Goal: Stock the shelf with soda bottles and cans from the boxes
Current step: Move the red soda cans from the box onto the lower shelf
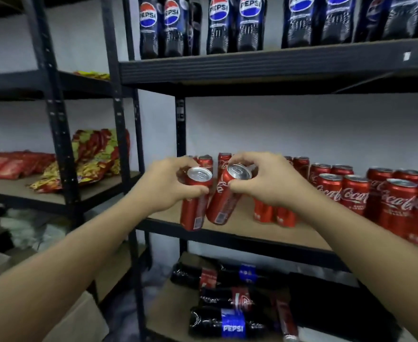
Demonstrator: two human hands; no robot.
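The left hand grips the left can upright. The right hand pinches the tilted right can near its top. Both hang at the shelf's near left edge. Set down tilted, the right can may topple, hit the row or roll off.
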